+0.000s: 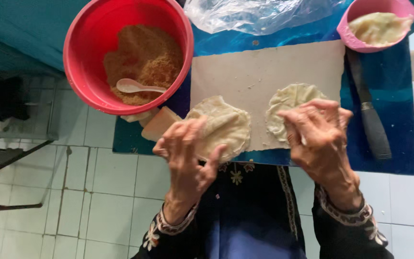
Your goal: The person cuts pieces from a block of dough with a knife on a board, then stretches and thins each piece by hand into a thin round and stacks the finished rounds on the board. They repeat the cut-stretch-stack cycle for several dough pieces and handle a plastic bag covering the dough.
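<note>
- Your dark embroidered sleeves (346, 216) fill the bottom edge, closest to the lens, above a white tiled floor (106, 192).
- Blue cloth (398, 120) covers the work surface; one pale board (264, 67) lies on it.
- One red bowl (87, 48) of brown crumbs sits left of the board, one white spoon (137, 87) in it.
- One clear plastic bag (259, 14) lies at the top.
- One pink bowl (360, 43) of dough stands top right.
- Two dough rounds lie on the board's near edge: your left hand (185, 153) grips the left round (226, 124), fingers curled over it; your right hand (319, 134) pinches the right round (288, 100) at its near edge.
- One dark-handled knife (372, 120) lies right of the board.
- One tan block (159, 123) sits by the red bowl.
</note>
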The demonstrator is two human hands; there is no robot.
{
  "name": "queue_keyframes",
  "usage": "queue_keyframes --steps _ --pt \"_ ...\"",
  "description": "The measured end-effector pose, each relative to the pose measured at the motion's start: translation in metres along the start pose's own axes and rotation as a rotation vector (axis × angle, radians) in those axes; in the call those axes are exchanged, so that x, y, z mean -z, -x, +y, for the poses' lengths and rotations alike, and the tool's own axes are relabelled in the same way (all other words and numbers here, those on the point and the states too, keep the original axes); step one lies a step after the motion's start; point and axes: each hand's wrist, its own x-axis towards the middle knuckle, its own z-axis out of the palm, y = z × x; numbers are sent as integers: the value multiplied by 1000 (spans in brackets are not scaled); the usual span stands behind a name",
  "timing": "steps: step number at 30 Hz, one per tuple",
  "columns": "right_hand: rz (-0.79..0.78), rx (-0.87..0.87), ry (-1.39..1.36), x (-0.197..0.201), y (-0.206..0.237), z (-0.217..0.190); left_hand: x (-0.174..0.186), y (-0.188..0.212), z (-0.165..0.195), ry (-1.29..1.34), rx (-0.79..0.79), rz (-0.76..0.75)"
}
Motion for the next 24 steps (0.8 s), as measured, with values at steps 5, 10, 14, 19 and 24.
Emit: queue_keyframes --steps 5,10,14,19,24 --pt "-59 274 -150 -33 -12 -52 8 54 -13 686 605 160" --pt "-134 395 -59 -48 -18 -74 -28 89 -5 1123 961 9" --pt "-173 438 -42 -50 -15 -69 -43 87 -4 1184 937 -6" --pt "-110 364 -110 -51 -22 -69 -46 79 3 1341 892 41" --pt "-74 428 17 -59 -52 -62 -45 75 7 1331 854 42"
